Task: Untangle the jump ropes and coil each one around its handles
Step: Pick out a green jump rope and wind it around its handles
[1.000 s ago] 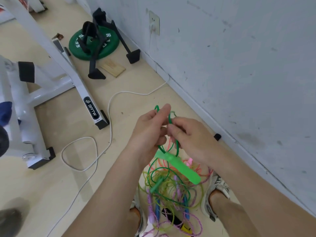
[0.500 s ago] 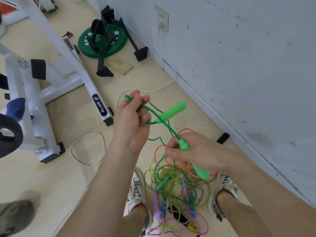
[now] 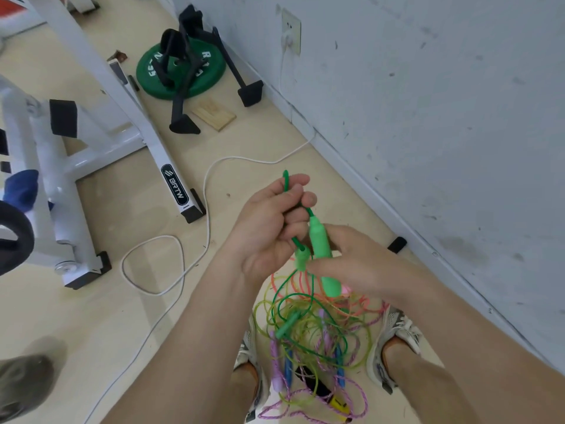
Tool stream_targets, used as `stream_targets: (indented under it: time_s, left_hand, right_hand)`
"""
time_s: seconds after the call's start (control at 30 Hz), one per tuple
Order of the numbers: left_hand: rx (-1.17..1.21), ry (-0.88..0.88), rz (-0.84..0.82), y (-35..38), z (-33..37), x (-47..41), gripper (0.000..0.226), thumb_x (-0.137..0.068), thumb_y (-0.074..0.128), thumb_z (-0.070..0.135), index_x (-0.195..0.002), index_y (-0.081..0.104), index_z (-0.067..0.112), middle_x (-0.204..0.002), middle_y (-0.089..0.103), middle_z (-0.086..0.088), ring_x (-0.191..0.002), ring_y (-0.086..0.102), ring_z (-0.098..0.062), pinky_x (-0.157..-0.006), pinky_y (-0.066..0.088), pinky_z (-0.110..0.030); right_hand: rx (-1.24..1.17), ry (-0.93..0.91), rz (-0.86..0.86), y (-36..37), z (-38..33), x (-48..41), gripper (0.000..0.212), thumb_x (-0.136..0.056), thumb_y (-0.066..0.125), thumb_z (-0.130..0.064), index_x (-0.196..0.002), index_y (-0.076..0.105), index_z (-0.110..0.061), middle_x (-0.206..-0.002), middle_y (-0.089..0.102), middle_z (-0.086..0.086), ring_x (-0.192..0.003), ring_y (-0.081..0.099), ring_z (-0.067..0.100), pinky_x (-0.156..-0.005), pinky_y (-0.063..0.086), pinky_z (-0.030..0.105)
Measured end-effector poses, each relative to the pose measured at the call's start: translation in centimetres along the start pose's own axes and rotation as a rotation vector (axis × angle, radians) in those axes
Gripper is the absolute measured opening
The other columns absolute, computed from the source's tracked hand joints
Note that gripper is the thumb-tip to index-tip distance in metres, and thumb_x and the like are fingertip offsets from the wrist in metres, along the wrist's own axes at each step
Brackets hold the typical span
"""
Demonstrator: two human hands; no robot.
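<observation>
1. My left hand (image 3: 272, 228) is closed round the green rope (image 3: 286, 180). A short bend of the rope sticks up above my thumb and forefinger.
2. My right hand (image 3: 354, 261) sits just beside the left and a little lower. It grips the two green handles (image 3: 320, 240), held close together. One handle's narrow top stands up out of my fingers, and a rounded end shows below my palm.
3. From the handles the green rope drops into the tangle of ropes (image 3: 312, 328), which lies on the floor (image 3: 91, 316) between my shoes (image 3: 394, 335).
4. The tangle holds yellow-green, orange-pink and purple-speckled cords looped over one another. Purple, blue, green and black-and-yellow handles lie among them. I cannot tell which cord belongs to which handle.
5. A white cable (image 3: 183, 264) runs in loose loops across the floor to my left and up to a socket (image 3: 290, 32) on the wall (image 3: 428, 117).
6. Farther off, a white machine frame (image 3: 143, 123) stands on the floor. Beyond it, near the wall, a green weight plate (image 3: 211, 75) lies flat with a wooden block (image 3: 214, 114) beside it.
</observation>
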State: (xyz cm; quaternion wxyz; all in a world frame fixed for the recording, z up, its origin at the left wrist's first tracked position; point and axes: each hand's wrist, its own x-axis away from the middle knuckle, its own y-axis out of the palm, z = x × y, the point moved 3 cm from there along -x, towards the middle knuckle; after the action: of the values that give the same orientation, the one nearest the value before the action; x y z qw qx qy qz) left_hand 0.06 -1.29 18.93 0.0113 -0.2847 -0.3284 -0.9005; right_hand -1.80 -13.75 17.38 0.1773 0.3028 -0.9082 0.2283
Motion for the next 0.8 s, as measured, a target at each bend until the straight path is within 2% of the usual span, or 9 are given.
stream_targets:
  time_s: [0.1, 0.13, 0.2, 0.27, 0.4, 0.57, 0.67, 0.73, 0.8]
  left_hand:
    - [0.205, -0.013, 0.004, -0.3, 0.3, -0.2, 0.019, -0.101, 0.033, 0.005, -0.096, 0.05, 0.011, -0.062, 0.05, -0.004, -0.039, 0.024, -0.003, -0.029, 0.018, -0.012]
    - [0.268, -0.016, 0.003, -0.4, 0.3, -0.3, 0.019, -0.101, 0.033, 0.006, -0.096, 0.05, 0.011, -0.063, 0.049, -0.004, -0.04, 0.024, -0.003, -0.028, 0.018, -0.012]
    - [0.378, -0.015, 0.013, -0.5, 0.3, -0.4, 0.018, -0.101, 0.033, 0.007, -0.096, 0.05, 0.012, -0.062, 0.049, -0.004, -0.039, 0.024, -0.003, -0.028, 0.018, -0.012]
    - [0.461, -0.006, 0.033, -0.8, 0.5, -0.5, 0.017, -0.101, 0.033, 0.007, -0.096, 0.049, 0.012, -0.062, 0.048, -0.003, -0.04, 0.023, -0.004, -0.028, 0.017, -0.014]
    - [0.557, 0.025, 0.045, -1.6, 1.0, -0.4, 0.018, -0.101, 0.032, 0.007, -0.097, 0.049, 0.011, -0.063, 0.049, -0.003, -0.038, 0.022, -0.005, -0.028, 0.018, -0.016]
    - [0.588, 0.03, 0.069, -1.9, 1.2, -0.4, 0.019, -0.101, 0.034, 0.008, -0.097, 0.052, 0.011, -0.064, 0.049, -0.004, -0.038, 0.022, -0.007, -0.029, 0.018, -0.015]
    - [0.592, 0.046, 0.089, -2.3, 1.3, -0.5, 0.019, -0.101, 0.035, 0.008, -0.095, 0.052, 0.012, -0.064, 0.051, -0.004, -0.039, 0.024, -0.007, -0.03, 0.021, -0.015]
    - [0.538, 0.066, 0.115, -2.3, 1.5, -0.3, 0.014, -0.1, 0.039, 0.009, -0.098, 0.052, 0.01, -0.069, 0.058, -0.007, -0.042, 0.032, -0.008, -0.033, 0.029, -0.015]
    - [0.261, 0.108, 0.21, -2.5, 1.7, -0.1, 0.014, -0.1, 0.043, 0.016, -0.103, 0.053, 0.006, -0.084, 0.071, -0.016, -0.05, 0.048, -0.012, -0.044, 0.044, -0.018]
  right_hand:
    - [-0.341, 0.052, -0.153, 0.6, -0.3, 0.8, 0.012, -0.091, 0.062, -0.009, -0.093, 0.066, -0.02, -0.083, 0.071, -0.007, -0.083, 0.064, 0.016, -0.075, 0.049, 0.031]
    - [-0.41, 0.069, -0.21, 0.9, -0.2, 1.0, 0.014, -0.093, 0.06, -0.01, -0.094, 0.066, -0.022, -0.087, 0.073, -0.008, -0.09, 0.067, 0.019, -0.082, 0.051, 0.034]
    - [-0.511, 0.068, -0.322, 1.7, -0.3, 1.3, 0.009, -0.096, 0.058, -0.016, -0.099, 0.064, -0.023, -0.101, 0.073, 0.004, -0.103, 0.066, 0.03, -0.093, 0.05, 0.053]
    - [-0.618, 0.075, -0.355, 2.3, -0.5, 1.4, 0.01, -0.093, 0.061, -0.02, -0.102, 0.058, -0.017, -0.093, 0.066, 0.015, -0.092, 0.068, 0.035, -0.088, 0.049, 0.062]
    - [-0.75, 0.069, -0.385, 2.5, -0.9, 1.5, 0.026, -0.085, 0.066, -0.03, -0.102, 0.06, -0.011, -0.075, 0.06, 0.012, -0.064, 0.061, 0.029, -0.07, 0.055, 0.044]
    - [-0.858, 0.178, -0.506, 3.1, -0.7, 1.7, 0.02, -0.087, 0.064, -0.03, -0.1, 0.063, -0.016, -0.09, 0.063, 0.018, -0.088, 0.065, 0.034, -0.081, 0.052, 0.063]
    - [-0.836, 0.208, -0.523, 3.2, -0.4, 1.9, 0.025, -0.089, 0.061, -0.033, -0.106, 0.054, -0.016, -0.086, 0.063, 0.014, -0.08, 0.065, 0.029, -0.065, 0.057, 0.046]
    - [-0.77, 0.172, -0.44, 2.9, -0.3, 1.6, 0.022, -0.09, 0.061, -0.033, -0.105, 0.057, -0.017, -0.077, 0.059, 0.008, -0.068, 0.058, 0.021, -0.054, 0.052, 0.032]
    - [-0.742, 0.145, -0.314, 2.2, -0.1, 1.1, 0.017, -0.092, 0.061, -0.03, -0.1, 0.059, -0.015, -0.069, 0.053, 0.002, -0.059, 0.048, 0.014, -0.047, 0.041, 0.023]
